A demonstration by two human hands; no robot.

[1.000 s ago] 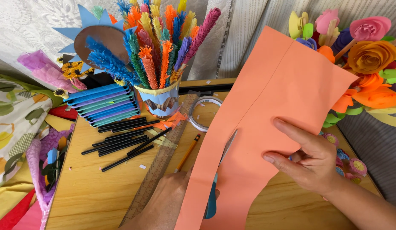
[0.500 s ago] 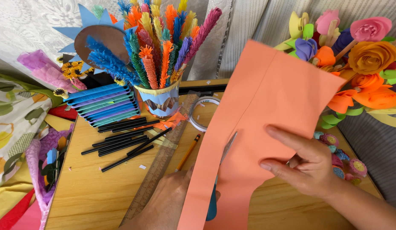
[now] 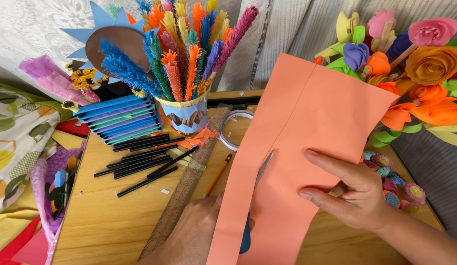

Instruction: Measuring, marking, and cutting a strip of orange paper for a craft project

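Centre to lower right of the frame I log one large salmon-orange paper sheet (image 3: pixel 307 147), held above the wooden bench (image 3: pixel 105 225) and partly slit from its lower edge. My right hand (image 3: pixel 353 194) pinches the sheet's right portion, fingers across the front. My left hand (image 3: pixel 196 230), lower centre, is mostly hidden behind the sheet; it grips blue-handled scissors (image 3: pixel 253 206) whose blade shows in the slit. Left of these lie a wooden ruler (image 3: pixel 189 184), a yellow pencil (image 3: pixel 217 175) and loose black sticks (image 3: pixel 140 164). A cup of coloured fringed paper stems (image 3: pixel 186 64) stands upper centre; paper flowers (image 3: pixel 410 68) fill upper right.
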